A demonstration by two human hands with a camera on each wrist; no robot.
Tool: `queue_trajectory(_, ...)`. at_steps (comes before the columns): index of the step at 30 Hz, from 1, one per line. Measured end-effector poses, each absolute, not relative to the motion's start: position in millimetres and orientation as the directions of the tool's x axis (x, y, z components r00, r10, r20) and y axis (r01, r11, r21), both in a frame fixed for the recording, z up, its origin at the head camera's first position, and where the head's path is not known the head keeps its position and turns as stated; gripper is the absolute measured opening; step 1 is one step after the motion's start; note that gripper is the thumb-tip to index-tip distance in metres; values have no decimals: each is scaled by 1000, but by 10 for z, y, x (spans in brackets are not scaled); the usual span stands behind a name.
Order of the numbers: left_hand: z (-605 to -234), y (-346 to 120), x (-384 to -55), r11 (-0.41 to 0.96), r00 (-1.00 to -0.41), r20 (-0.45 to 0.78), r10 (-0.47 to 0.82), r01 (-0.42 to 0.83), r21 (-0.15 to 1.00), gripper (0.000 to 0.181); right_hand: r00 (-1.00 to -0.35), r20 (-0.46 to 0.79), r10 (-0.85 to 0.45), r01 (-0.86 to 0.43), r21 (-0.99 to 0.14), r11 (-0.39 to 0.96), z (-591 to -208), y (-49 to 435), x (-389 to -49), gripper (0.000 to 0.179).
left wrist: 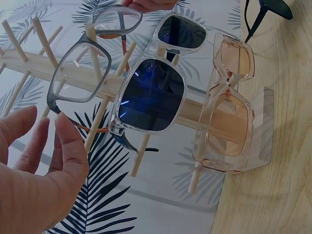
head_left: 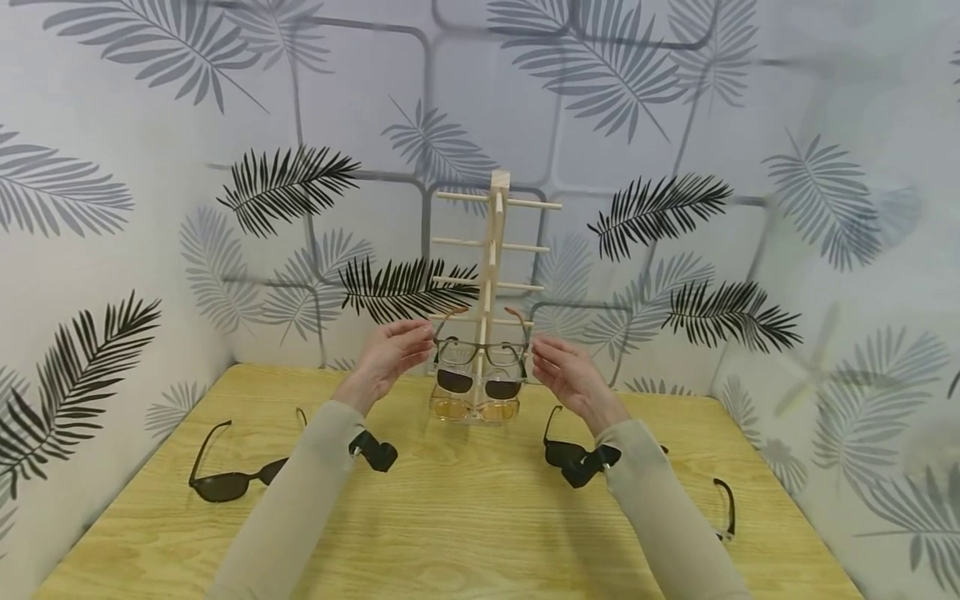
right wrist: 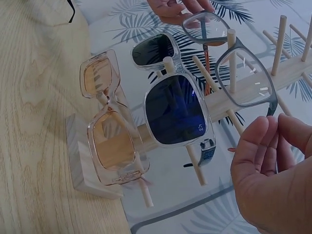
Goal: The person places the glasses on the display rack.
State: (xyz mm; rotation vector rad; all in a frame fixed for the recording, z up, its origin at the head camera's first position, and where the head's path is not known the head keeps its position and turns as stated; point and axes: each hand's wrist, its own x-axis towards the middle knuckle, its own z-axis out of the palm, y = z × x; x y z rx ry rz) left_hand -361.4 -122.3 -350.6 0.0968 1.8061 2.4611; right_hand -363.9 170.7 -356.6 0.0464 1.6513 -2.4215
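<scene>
A wooden glasses rack [head_left: 500, 180] with several pegs stands at the back of the table. Grey-framed eyeglasses [head_left: 457, 353] with orange-brown temple ends sit on it at a peg. At the hinge on their right side, my right hand [right wrist: 273, 180] pinches the temple between thumb and fingertips. My left hand [left wrist: 39, 180] is at the opposite hinge, one fingertip against the temple and the other fingers spread apart. Just below hang clear-framed sunglasses with dark lenses [left wrist: 152, 95]. Lowest on the rack are glasses with a transparent frame and amber lenses [right wrist: 113, 139].
Black sunglasses [head_left: 223, 487] lie on the wooden table [head_left: 465, 517] at the left. Another dark pair [head_left: 564, 454] lies under my right wrist. Farther right, a black temple [head_left: 729, 500] shows beside my sleeve. Leaf-patterned walls [head_left: 630, 150] enclose the table's back and sides.
</scene>
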Motion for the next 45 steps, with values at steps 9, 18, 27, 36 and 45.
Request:
queue_trajectory(9,-3495,-1353,-3522,-173,-991,33,133,10,985,18,-986,-104,-132,143,-932,-334,-3544,1630,-3510,18)
queue_trajectory(18,-3535,-1521,-3369,-86,-971,60,231,41,995,22,-993,-65,-103,88,-967,-237,-3566,1520,-3322,13)
queue_trajectory(27,-3710,-1734,-3247,-54,-967,54,250,41,998,13,-977,-100,-188,137,-970,-199,-3717,1337,-3145,21)
queue_trajectory(36,-3749,-2011,-3149,-11,-941,22,338,20,1000,16,-943,-132,-306,189,-968,-165,-3850,1082,-3047,10)
queue_trajectory(45,-3860,-2265,-3066,6,-946,-10,325,-9,1000,18,-912,-132,-389,206,-966,-157,-4116,784,-3034,7)
